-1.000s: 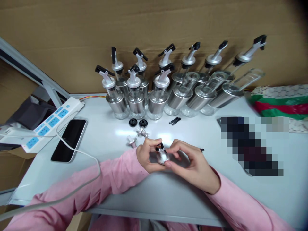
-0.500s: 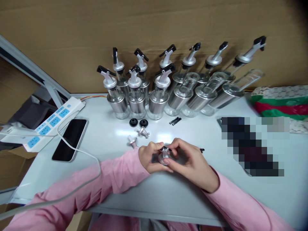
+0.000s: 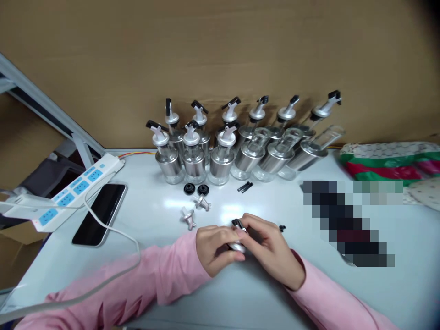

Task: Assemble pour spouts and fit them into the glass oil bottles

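Between my two hands is a silver pour spout [image 3: 237, 246] with a black flip lever [image 3: 237, 223] at its top. My left hand [image 3: 217, 247] grips the spout's base from the left, thumb below and fingers above. From the right, my right hand [image 3: 266, 247] pinches the spout near the lever, and the fingers cover much of it. Two loose silver spouts, one nearer [image 3: 188, 217] and one farther [image 3: 202, 202], lie left of my hands. Beyond them rest two black ring stoppers [image 3: 195, 189] and two thin black levers [image 3: 245, 187]. Small black pieces [image 3: 282, 228] lie right of my right hand.
Several glass bottles with steel sleeves [image 3: 222, 165] stand along the cardboard wall [image 3: 220, 50]; most carry spouts, three in front do not. At left are a power strip [image 3: 79, 188], a phone [image 3: 99, 214] and a white cable [image 3: 125, 233]. A colourful bag [image 3: 385, 167] lies at right.
My view has tilted up, so the table sits lower in it. The fingers of my left hand have closed over the spout, and its black lever now points up and left.
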The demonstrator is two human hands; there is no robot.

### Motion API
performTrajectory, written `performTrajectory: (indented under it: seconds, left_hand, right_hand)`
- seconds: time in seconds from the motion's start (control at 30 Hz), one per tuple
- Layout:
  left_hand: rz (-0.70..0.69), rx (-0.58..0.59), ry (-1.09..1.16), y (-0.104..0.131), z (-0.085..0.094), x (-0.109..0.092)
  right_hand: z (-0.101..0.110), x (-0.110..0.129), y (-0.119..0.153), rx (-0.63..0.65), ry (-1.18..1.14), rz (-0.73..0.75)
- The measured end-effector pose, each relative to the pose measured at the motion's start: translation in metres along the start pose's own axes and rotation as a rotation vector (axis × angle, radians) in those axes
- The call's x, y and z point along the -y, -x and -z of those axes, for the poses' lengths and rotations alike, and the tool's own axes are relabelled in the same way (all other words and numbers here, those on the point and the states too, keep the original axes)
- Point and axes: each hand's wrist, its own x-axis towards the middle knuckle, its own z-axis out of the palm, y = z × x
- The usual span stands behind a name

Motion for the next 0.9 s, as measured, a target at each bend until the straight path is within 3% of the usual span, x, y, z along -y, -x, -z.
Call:
performTrajectory:
  seconds: [0.13, 0.37, 0.43, 0.53, 0.7, 0.8, 0.9]
  left_hand:
    - [0.072, -0.077, 0.142, 0.007, -0.009, 0.0]
    - [0.248, 0.103, 0.199, 0.006, -0.009, -0.002]
    - [0.283, 0.114, 0.195, 0.004, -0.008, -0.003]
    - [0.323, 0.118, 0.207, 0.003, -0.008, -0.001]
    - [0.376, 0.111, 0.231, 0.003, -0.011, 0.003]
    - [0.396, 0.113, 0.247, 0.003, -0.012, 0.004]
    - [0.389, 0.091, 0.276, 0.003, -0.013, 0.005]
  right_hand:
    - [0.006, -0.001, -0.001, -0.138, -0.086, 0.094]
    - [0.018, 0.003, -0.013, -0.47, -0.295, 0.017]
    - [0.027, 0.007, -0.02, -0.463, -0.188, 0.015]
    - [0.046, 0.013, -0.034, -0.339, 0.179, 0.053]
    - [0.071, 0.015, -0.075, -0.347, 0.658, 0.127]
    - [0.077, 0.01, -0.1, -0.353, 0.806, 0.14]
    - [0.076, 0.006, -0.112, -0.372, 0.806, 0.153]
